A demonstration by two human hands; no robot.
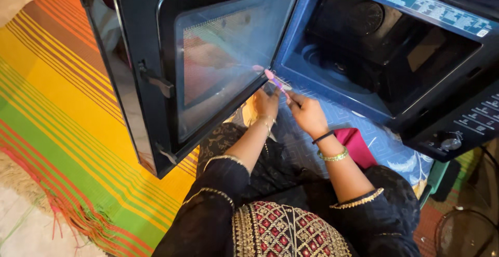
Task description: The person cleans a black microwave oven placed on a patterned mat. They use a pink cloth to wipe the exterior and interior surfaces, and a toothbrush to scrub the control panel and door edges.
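Over striped matting, right hand [306, 112] pinches a pink tool [275, 82]; left hand [266, 102] curls closed beside the microwave door [208, 54].

- microwave door [156, 80]: glossy black frame, smooth; window of perforated metal mesh behind reflective glass.
- microwave cavity [364, 33]: dark enamelled metal, smooth with a dull sheen.
- control panel [473, 127]: matt black plastic with a shiny knob.
- small pink tool [274, 79]: smooth plastic, held between left hand [266, 102] and right hand [306, 112].
- striped mat [62, 122]: coarse woven cloth with a frayed fringe.
- bangle [333, 156]: bright metal.
- sleeves [218, 184]: matt black cloth with glinting embroidered trim.
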